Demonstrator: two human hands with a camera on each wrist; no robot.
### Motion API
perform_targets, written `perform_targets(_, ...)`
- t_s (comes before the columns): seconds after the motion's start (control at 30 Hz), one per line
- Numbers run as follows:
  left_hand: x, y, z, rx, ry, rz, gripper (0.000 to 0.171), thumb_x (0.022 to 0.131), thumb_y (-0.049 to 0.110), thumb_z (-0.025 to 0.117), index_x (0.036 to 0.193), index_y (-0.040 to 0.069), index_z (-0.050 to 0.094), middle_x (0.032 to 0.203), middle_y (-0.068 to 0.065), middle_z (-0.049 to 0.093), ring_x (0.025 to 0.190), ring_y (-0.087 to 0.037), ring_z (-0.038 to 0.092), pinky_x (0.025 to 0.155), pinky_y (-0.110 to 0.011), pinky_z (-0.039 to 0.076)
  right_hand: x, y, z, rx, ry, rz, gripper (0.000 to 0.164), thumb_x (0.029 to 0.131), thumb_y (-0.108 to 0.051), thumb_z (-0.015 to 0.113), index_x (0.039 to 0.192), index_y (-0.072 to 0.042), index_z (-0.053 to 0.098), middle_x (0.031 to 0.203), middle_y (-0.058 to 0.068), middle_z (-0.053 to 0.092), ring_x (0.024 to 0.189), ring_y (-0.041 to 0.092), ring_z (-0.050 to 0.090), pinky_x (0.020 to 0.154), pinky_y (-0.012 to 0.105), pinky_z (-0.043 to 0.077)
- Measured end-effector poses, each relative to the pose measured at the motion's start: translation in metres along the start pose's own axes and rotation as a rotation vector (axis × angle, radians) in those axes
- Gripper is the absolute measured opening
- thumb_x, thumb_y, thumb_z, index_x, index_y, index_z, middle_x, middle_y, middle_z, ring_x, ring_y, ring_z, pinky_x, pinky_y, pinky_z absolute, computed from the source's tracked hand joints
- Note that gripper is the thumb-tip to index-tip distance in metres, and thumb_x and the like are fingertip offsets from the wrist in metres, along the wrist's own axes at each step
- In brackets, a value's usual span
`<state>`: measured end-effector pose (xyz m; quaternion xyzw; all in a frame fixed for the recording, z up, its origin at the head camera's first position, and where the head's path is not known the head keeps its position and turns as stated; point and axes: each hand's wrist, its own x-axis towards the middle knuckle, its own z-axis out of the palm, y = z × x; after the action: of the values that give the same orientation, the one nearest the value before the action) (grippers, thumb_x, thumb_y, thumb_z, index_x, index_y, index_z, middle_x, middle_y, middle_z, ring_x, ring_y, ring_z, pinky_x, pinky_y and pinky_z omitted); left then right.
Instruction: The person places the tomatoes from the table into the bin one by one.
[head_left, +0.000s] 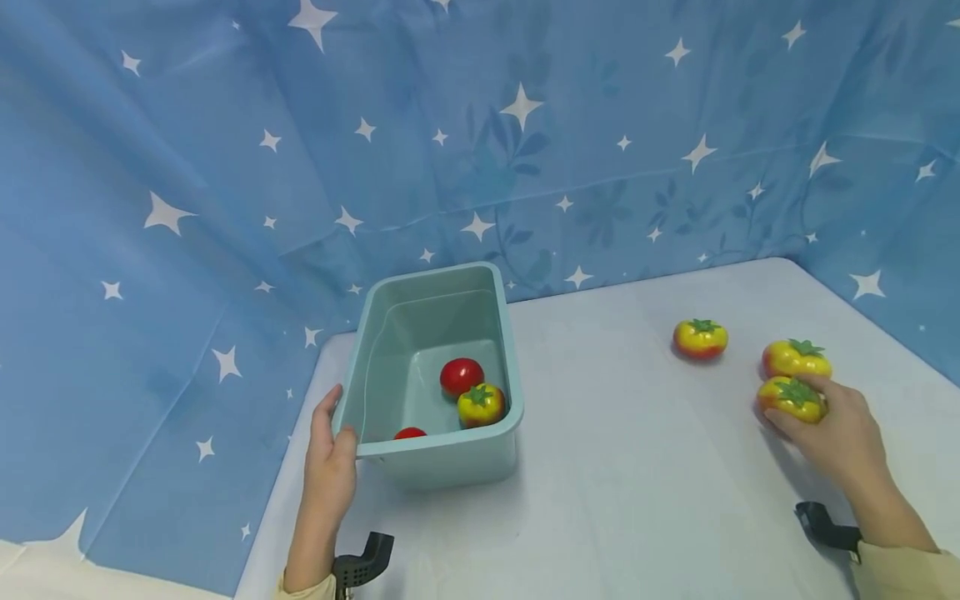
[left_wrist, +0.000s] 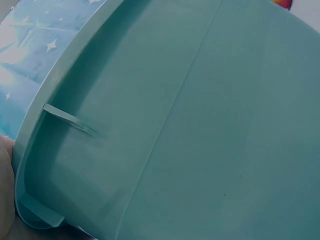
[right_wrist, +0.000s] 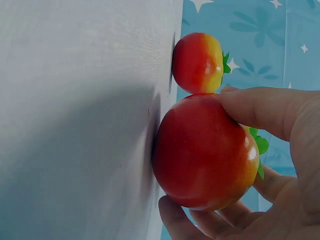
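Observation:
My left hand (head_left: 330, 475) grips the near-left corner of a teal plastic bin (head_left: 512, 375), thumb over the rim. Inside the bin lie a red tomato (head_left: 461, 377), a yellow-and-red tomato (head_left: 481, 406) with a green leafy top, and another red one (head_left: 410, 433) partly hidden by the near wall. On the right, my right hand (head_left: 846, 429) holds a yellow-and-red tomato (head_left: 789, 398) between thumb and fingers. In the right wrist view this tomato (right_wrist: 205, 155) is at the table surface or just above it; which one I cannot tell. The left wrist view is filled by the bin's outer wall (left_wrist: 210, 125).
Just behind the held tomato sits a similar tomato (head_left: 795, 358). Farther left on the white table (head_left: 615, 467) rests one more yellow-and-red tomato (head_left: 701, 339). A blue star-patterned curtain (head_left: 420, 100) hangs along the table's back and sides.

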<state>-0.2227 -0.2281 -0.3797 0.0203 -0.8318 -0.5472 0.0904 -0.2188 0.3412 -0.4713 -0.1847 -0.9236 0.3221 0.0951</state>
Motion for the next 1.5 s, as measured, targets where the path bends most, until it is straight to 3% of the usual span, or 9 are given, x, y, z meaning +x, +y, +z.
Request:
perform_targets(0.3, 0.002, 0.001, -0.008, 0.004, 0.041, 0.017, 0.06, 0.088, 0.007, 0.026, 0.143, 0.028, 0.019, 0.142, 0.004, 0.025, 0.124, -0.021, 0.032, 0.094, -0.048, 0.029, 0.008, -0.022, 0.001, 0.026, 0.008, -0.035, 0.085, 0.081, -0.049, 0.06, 0.14, 0.001, 0.025, 0.128, 0.036, 0.022, 0.11, 0.05, 0.023, 0.084, 0.066, 0.03)
perform_targets(0.6, 0.003, -0.001, -0.011, -0.002, 0.035, 0.018, 0.06, 0.088, 0.007, 0.026, 0.144, 0.027, 0.018, 0.144, 0.005, 0.022, 0.125, -0.019, 0.029, 0.094, -0.047, 0.028, 0.014, -0.04, 0.006, 0.02, 0.029, -0.109, 0.083, 0.081, -0.045, 0.061, 0.14, 0.001, 0.027, 0.13, 0.036, 0.021, 0.11, 0.05, 0.024, 0.082, 0.066, 0.031)
perform_targets(0.83, 0.002, -0.002, -0.011, 0.007, 0.031, 0.017, 0.058, 0.089, 0.008, 0.025, 0.144, 0.027, 0.018, 0.145, 0.005, 0.02, 0.128, -0.02, 0.027, 0.096, -0.049, 0.027, 0.018, -0.059, 0.012, 0.015, 0.046, -0.224, 0.074, 0.08, -0.037, 0.064, 0.135, 0.002, 0.035, 0.128, 0.032, 0.03, 0.11, 0.047, 0.026, 0.083, 0.064, 0.031)
perform_targets(0.97, 0.003, -0.004, -0.011, 0.014, 0.026, 0.018, 0.058, 0.09, 0.009, 0.025, 0.143, 0.029, 0.018, 0.145, 0.006, 0.02, 0.128, -0.02, 0.027, 0.095, -0.049, 0.028, 0.019, -0.074, 0.013, 0.036, 0.022, -0.282, 0.077, 0.079, -0.044, 0.064, 0.134, 0.003, 0.036, 0.126, 0.03, 0.034, 0.109, 0.046, 0.03, 0.082, 0.062, 0.032)
perform_targets(1.37, 0.005, -0.006, -0.005, 0.011, 0.003, 0.02, 0.056, 0.091, 0.011, 0.027, 0.144, 0.027, 0.018, 0.145, 0.005, 0.02, 0.128, -0.019, 0.028, 0.096, -0.049, 0.028, 0.014, -0.128, 0.017, 0.191, -0.124, -0.257, 0.081, 0.081, -0.051, 0.058, 0.142, -0.008, 0.026, 0.135, 0.026, 0.033, 0.112, 0.046, 0.034, 0.082, 0.059, 0.038)
perform_targets(1.5, 0.006, -0.007, -0.003, -0.002, -0.011, 0.031, 0.056, 0.091, 0.01, 0.028, 0.143, 0.026, 0.019, 0.145, 0.004, 0.02, 0.128, -0.019, 0.028, 0.096, -0.049, 0.028, 0.011, -0.148, 0.023, 0.245, -0.165, -0.298, 0.08, 0.081, -0.05, 0.059, 0.141, -0.01, 0.027, 0.134, 0.022, 0.036, 0.111, 0.04, 0.037, 0.084, 0.055, 0.041)
